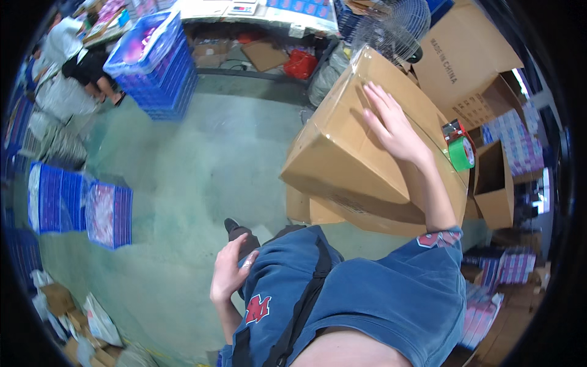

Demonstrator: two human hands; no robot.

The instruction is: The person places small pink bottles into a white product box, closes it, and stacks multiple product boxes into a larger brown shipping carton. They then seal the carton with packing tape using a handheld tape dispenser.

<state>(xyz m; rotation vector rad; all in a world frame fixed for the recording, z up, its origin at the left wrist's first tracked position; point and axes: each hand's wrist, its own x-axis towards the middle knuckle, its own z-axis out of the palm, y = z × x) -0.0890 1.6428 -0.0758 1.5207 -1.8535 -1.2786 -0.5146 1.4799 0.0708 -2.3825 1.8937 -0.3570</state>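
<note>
A large brown cardboard box (321,167) stands in front of me on the right, with clear tape along its edges. My right hand (390,121) lies on its upper face, palm down with the fingers spread, and grips nothing. On that same face, beyond my wrist, sits a red tape dispenser (454,130) with a roll of green tape (461,153). My left hand (231,270) hangs beside my body, holding nothing, its fingers apart. Something whitish, possibly a bit of tape, sticks to one of its fingers.
Stacked blue plastic crates (160,87) stand at the upper left, more blue crates (110,215) at the left. A person (73,50) is by a workbench. A floor fan (390,27) and an open carton (463,59) are behind the box. Cardboard scraps (59,298) lie lower left.
</note>
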